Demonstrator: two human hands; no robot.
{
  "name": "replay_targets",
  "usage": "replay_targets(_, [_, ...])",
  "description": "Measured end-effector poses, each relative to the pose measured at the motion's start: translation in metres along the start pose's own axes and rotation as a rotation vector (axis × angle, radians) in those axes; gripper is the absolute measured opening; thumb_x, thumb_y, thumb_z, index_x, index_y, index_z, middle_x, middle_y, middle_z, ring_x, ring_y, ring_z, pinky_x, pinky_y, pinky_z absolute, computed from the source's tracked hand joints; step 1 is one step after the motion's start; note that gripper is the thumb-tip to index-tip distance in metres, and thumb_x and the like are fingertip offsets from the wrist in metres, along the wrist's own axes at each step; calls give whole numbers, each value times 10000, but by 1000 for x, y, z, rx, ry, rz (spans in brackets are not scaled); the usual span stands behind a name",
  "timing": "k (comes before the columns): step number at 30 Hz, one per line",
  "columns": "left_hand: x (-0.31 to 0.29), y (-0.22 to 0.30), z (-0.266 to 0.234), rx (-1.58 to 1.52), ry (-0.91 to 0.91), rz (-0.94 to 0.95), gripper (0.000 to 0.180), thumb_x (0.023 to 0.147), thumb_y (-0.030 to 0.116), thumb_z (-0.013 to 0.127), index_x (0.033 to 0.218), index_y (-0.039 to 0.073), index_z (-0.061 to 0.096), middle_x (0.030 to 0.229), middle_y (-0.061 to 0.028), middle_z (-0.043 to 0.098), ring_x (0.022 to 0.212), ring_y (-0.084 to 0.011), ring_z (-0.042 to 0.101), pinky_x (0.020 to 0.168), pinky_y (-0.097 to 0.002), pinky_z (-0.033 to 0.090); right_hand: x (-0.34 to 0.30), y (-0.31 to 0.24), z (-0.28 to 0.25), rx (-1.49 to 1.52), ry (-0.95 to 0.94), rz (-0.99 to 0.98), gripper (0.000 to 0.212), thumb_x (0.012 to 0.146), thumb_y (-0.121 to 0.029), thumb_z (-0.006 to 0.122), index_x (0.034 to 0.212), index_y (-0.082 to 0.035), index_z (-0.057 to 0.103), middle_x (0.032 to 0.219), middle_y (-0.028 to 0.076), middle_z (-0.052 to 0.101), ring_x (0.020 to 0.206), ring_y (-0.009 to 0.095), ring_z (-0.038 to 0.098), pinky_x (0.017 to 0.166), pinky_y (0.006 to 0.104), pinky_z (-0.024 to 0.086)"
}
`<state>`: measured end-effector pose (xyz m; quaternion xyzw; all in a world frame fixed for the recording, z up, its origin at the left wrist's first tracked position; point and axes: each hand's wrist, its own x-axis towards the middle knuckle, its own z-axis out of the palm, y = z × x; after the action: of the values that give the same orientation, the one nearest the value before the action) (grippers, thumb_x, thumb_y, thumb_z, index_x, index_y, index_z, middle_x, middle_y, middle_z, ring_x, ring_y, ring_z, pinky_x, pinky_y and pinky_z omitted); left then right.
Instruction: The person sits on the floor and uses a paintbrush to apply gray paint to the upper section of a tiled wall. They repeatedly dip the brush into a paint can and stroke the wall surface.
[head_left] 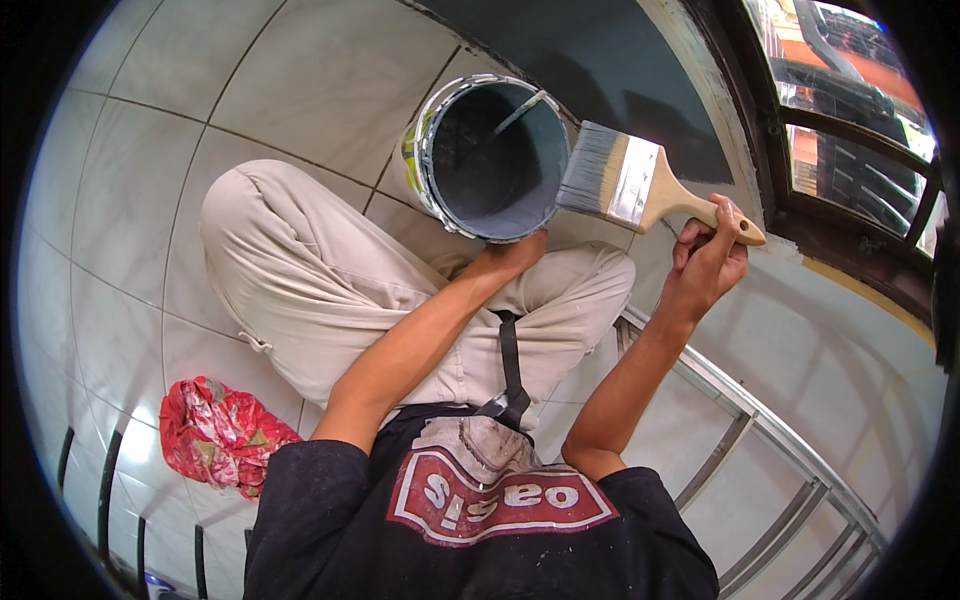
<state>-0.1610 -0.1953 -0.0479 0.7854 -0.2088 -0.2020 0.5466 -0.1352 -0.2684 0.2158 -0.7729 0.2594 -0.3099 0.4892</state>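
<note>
My right hand (708,262) grips the wooden handle of a wide flat paintbrush (625,181), whose grey-tipped bristles point left toward a paint bucket (495,160). The bucket is tilted toward me, its inside coated in dark grey-blue paint, with a stir stick leaning inside. My left hand (512,254) reaches under the bucket's lower rim and holds it; its fingers are mostly hidden. I sit cross-legged in beige trousers (300,270) on a tiled floor.
A crumpled red cloth (215,430) lies on the pale tiles at lower left. A dark grey-blue painted wall (610,60) rises behind the bucket. A dark window frame (850,230) stands at right. A metal ladder (760,430) lies at lower right.
</note>
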Motion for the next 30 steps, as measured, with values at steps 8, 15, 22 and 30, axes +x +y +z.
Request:
replay_targets(8, [-3,-4,3,-77,60,47,467,983,264,595,1294,-84,606,1320,-315,603,1275,-452,562,1128,-505,404,-4,13,14,119,-7,104,507,998,-537,686,896,-48,597,541,4,501,372,53,390,343,202,295])
replay_targets(15, [0,-3,1,-64,34,22,392,968,246,602,1206,-63,648,1219,-306,640,1183,-450,609,1054,-522,448,-3,32,28,276,155,250,545,957,-595,712,882,-87,528,519,-46,383,372,61,399,341,216,349])
replay_targets(22, [0,-8,10,-30,201,129,370,908,238,665,1143,-48,681,1102,-283,674,1090,-452,637,997,-539,470,3,55,28,315,179,333,520,990,-525,708,779,-76,552,464,-29,384,341,103,420,334,244,356])
replay_targets(30, [1,-16,21,65,287,167,415,903,285,679,1100,-79,702,1158,-311,667,1120,-468,627,1017,-545,458,8,75,18,271,148,459,491,995,-504,709,844,-42,642,474,-23,434,376,102,460,396,237,354])
